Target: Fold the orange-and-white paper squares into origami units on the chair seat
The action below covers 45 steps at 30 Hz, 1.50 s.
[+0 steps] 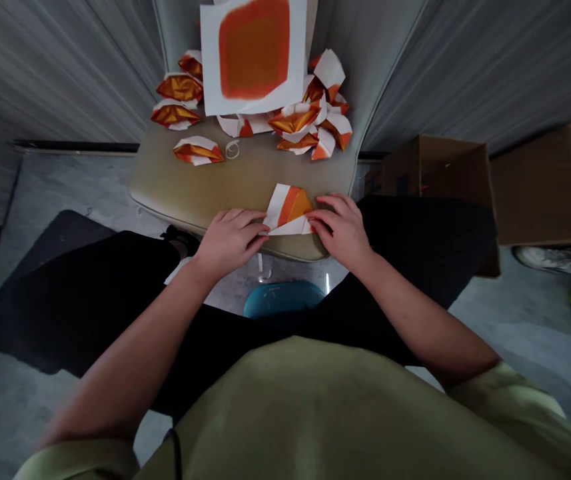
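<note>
Left pile (pixel 179 90): loose folded orange-and-white paper pieces at the back left of the chair seat (pixel 165 180).
Lone piece (pixel 198 152): another folded piece, flat on the seat, just beside the left pile.
Left hand (pixel 230 240): closed on the left corner of the folded paper (pixel 289 210), fingertips pressing in, thumb hidden.
Clear ring (pixel 232 149): small coil on the seat, well ahead of the left hand.
Printed sheet (pixel 254 50): white, with a large orange square, tilted up against the chair back.
Blue object (pixel 284 299): rounded, low beyond the seat's front edge, partly hidden by the lap.
Folded paper: at the seat's front edge, between the hands; triangular, orange face up, white flap along the near side.
Long axis: roughly side to side, running from hand to hand.
Nearer hand: neither; both touching the paper.
Right pile (pixel 310 113): crowded folded pieces at the back right of the seat, beside the printed sheet.
Right hand (pixel 338 227): closed on the right corner of the folded paper, fingers bent over its edge.
Cardboard box (pixel 440 173): open, on the floor, well right of the seat.
</note>
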Available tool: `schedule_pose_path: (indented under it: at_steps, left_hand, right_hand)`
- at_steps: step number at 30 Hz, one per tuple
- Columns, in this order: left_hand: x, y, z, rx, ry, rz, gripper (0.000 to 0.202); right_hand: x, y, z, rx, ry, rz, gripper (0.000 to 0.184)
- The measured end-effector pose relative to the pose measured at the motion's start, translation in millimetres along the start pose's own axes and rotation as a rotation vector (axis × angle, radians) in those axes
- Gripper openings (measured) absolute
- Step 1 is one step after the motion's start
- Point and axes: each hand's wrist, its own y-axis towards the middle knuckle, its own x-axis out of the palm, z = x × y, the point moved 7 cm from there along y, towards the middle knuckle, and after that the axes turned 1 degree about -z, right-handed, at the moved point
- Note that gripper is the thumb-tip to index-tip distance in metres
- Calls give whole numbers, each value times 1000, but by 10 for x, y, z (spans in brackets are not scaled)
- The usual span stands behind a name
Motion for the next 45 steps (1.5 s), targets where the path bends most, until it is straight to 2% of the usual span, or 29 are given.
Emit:
schedule_pose_path:
  at_steps: [5, 12, 23, 32, 36, 39, 42, 44, 45]
  left_hand:
    - [18, -15, -29, -48, -44, 35, 24]
    - [60, -51, -125, -151, -145, 155, 18]
    - [59, 77, -213, -297, -157, 61, 12]
    - [33, 121, -331, -270, -111, -20, 32]
    - [17, 105, -400, -219, -82, -23, 32]
    - [-85, 89, -454, -163, -163, 33, 24]
    - [-266, 111, -477, -153, -267, 168, 28]
    - [-328, 177, -407, -113, -254, 202, 30]
    - [-318, 229, -339, -66, -225, 178, 32]
  right_hand:
    - [-10, -15, -56, 20, -29, 15, 19]
    - [-10, -41, -108, -22, -41, 54, 22]
    - [-12, -44, -75, 57, 39, 18, 22]
    - [-33, -57, -81, 10, 28, 66, 21]
    - [-8, -54, -56, 48, 38, 34, 20]
    - [6, -60, -58, 58, 32, 18, 21]
    - [8, -69, -86, 42, 5, 21, 22]
    - [18, -70, -100, 35, -21, 8, 22]
    - [28, -68, -104, 33, -32, -8, 23]
